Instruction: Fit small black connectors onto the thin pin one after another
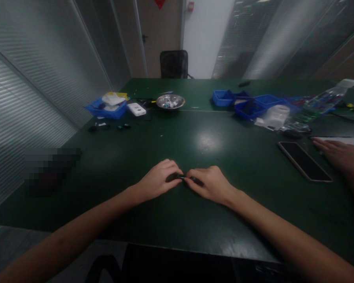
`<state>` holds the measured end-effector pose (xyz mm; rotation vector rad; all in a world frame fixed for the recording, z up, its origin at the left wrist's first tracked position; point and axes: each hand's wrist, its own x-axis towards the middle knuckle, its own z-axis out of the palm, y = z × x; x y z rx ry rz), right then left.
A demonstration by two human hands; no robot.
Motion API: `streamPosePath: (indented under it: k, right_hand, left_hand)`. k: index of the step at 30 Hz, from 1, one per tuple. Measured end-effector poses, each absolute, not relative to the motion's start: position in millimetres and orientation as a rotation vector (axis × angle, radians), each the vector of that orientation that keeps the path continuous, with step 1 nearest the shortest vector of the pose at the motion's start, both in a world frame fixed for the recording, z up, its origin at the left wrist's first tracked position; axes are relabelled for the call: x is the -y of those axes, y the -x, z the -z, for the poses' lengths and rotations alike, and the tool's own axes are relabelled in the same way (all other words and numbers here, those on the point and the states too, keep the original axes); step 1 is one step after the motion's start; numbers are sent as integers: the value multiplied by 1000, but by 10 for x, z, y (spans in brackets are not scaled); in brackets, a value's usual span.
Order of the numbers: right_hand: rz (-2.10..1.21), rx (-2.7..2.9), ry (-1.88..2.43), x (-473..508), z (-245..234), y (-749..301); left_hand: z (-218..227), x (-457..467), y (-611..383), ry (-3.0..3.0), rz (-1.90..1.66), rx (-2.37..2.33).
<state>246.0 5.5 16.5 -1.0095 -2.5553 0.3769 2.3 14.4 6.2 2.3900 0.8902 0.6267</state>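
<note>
From the head camera, both hands rested on the green desk (224, 204) close to its near edge, about midway along it. The left hand (157, 181) and the right hand (210, 184) met fingertip to fingertip, each pinched narrowly on one end of a small dark part (180, 177), which lay low over the desk top between them. What the part was could not be made out.

Toward the right edge lay a dark phone (305, 161), face up, with another person's hand (340, 155) flat just beside it. Along the far half of the desk stood a metal bowl (170, 101), a white device (136, 109) and a blue tray (106, 112) toward the far left corner, with small black pieces (106, 126) in front of the tray. Blue bins (244, 104) and a clear bottle (318, 104) stood toward the far right corner.
</note>
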Motion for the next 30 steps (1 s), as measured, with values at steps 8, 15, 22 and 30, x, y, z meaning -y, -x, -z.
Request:
streamPosePath:
  k: [8, 15, 22, 30]
  right_hand:
    - [-453, 2370, 1078, -58, -117, -2460]
    - [-490, 2313, 1157, -80, -142, -2560]
    - [-513, 2288, 1165, -84, -146, -2596]
    - [-538, 2291, 1178, -74, -179, -2614]
  left_hand:
    - [-83, -154, -20, -2366, -609, -869]
    - [-207, -157, 279, -2357, -469, -713]
    - [-110, -168, 803, -2414, -429, -840]
    - [-54, -894, 1569, -2412, -461, -1364]
